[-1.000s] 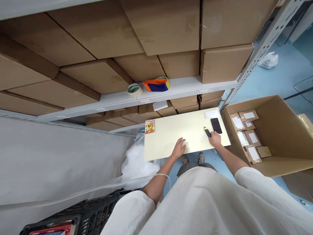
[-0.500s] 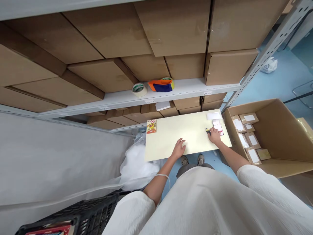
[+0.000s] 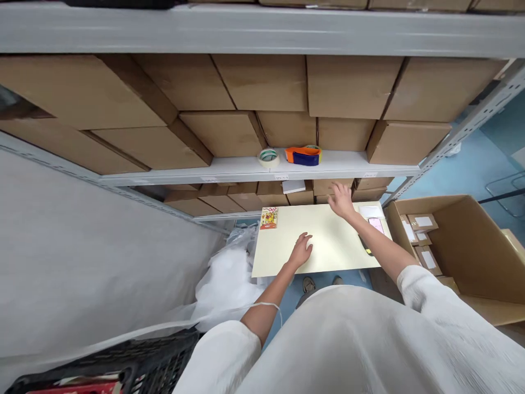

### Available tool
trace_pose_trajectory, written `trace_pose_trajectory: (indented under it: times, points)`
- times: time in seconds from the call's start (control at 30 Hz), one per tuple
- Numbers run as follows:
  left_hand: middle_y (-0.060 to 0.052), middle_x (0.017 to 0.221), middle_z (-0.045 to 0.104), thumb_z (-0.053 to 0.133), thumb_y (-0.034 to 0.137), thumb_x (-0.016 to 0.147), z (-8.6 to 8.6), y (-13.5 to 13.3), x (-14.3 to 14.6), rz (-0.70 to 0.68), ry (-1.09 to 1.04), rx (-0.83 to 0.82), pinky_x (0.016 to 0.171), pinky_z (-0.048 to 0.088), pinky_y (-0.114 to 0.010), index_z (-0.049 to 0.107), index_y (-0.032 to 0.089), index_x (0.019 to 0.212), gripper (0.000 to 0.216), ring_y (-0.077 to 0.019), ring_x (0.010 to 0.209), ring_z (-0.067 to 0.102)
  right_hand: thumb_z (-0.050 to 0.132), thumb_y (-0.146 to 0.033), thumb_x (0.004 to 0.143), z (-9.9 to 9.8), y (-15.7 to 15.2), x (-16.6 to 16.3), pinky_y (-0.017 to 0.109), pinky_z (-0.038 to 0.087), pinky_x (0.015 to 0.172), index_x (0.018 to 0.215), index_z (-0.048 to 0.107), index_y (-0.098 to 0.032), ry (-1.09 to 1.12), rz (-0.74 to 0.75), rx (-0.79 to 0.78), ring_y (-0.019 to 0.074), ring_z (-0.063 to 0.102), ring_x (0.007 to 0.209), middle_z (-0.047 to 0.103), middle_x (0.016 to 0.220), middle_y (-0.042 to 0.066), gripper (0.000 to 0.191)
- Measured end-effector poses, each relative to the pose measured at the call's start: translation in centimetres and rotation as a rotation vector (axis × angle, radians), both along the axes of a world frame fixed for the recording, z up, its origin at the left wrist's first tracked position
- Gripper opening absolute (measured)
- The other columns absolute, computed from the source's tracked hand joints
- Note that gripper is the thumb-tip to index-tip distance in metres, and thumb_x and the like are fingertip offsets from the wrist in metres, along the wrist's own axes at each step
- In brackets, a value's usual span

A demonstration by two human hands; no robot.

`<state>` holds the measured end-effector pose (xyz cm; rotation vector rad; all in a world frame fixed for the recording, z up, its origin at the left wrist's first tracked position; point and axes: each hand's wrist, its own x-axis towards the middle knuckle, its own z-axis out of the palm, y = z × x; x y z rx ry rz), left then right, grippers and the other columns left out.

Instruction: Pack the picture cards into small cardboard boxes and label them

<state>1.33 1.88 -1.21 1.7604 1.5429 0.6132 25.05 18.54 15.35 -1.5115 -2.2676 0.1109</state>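
My left hand (image 3: 301, 251) hovers at or just over the pale yellow board (image 3: 283, 257), fingers apart and holding nothing. Past the board's far edge my right hand (image 3: 341, 200) reaches toward the lower shelf boxes, fingers spread and nothing in them. A phone (image 3: 375, 224) with a lit screen lies at the board's right end, partly behind my right forearm. Beside it are a white slip (image 3: 369, 211) and a black and yellow tool (image 3: 367, 249), mostly hidden by the arm. A colourful printed card or booklet (image 3: 269, 218) lies at the far left corner.
Cardboard boxes (image 3: 270, 82) fill the shelves ahead. On the shelf edge sit a tape roll (image 3: 269, 157) and an orange and blue tape dispenser (image 3: 303, 155). A large open carton (image 3: 479, 246) with labelled parcels stands right; a black crate (image 3: 164, 361) and white plastic (image 3: 225, 279) are left.
My right hand has left the phone and moved forward and left, over the board's far edge. My left hand stays nearly in place. The view has tilted up and shifted.
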Motion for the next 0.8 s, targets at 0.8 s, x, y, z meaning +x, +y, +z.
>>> trace_pose_trajectory:
  times: [0.8]
  points:
    - [-0.015, 0.162, 0.054, 0.057, 0.022, 0.101, -0.4, -0.1, -6.3, 0.019, -0.040, -0.010, 0.131, 0.039, -0.050, 0.066, 0.021, 0.142, 0.042, -0.0284, 0.156, 0.048, 0.042, -0.029, 0.107, 7.1, 9.9, -6.7, 0.060, 0.028, 0.107, 0.138, 0.064, -0.014, -0.097, 0.045, 0.150, 0.0410, 0.043, 0.125, 0.068, 0.130, 0.023, 0.040]
